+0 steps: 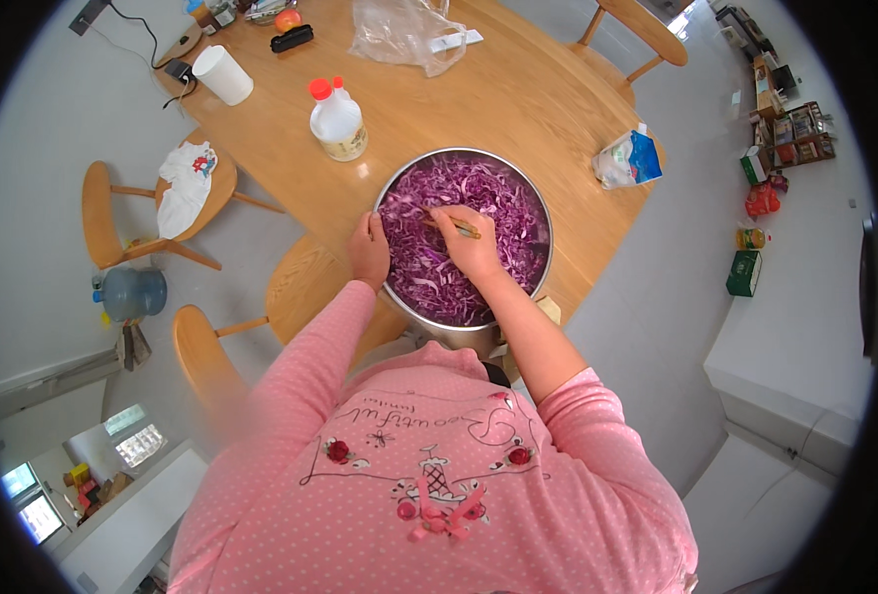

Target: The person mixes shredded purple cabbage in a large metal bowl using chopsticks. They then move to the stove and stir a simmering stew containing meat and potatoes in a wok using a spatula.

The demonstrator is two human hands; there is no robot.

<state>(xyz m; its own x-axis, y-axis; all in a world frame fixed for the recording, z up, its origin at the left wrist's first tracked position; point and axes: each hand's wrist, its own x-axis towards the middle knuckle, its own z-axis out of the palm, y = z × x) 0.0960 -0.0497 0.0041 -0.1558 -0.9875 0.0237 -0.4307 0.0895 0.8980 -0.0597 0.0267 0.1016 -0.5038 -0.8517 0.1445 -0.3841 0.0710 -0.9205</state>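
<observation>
In front of me, at the table's near edge, is a large round metal bowl (547,194) full of shredded purple cabbage (424,278). My left hand (370,251) grips the bowl's left rim, thumb up along the side. Over the cabbage, my right hand (472,241) is closed around chopsticks (466,227). Their tips seem to be down among the shreds, where I cannot make them out. Just beyond the bowl, to the left, stands a white plastic bottle (339,126) with a red cap, and a second red cap shows behind it.
On the wooden table (528,89) are a blue-and-white pouch (629,159) at right, a white paper roll (223,76) at left, a clear plastic bag (402,33) and a red fruit (287,21) at the back. Wooden chairs (220,364) stand to the left. A water jug (134,294) lies on the floor.
</observation>
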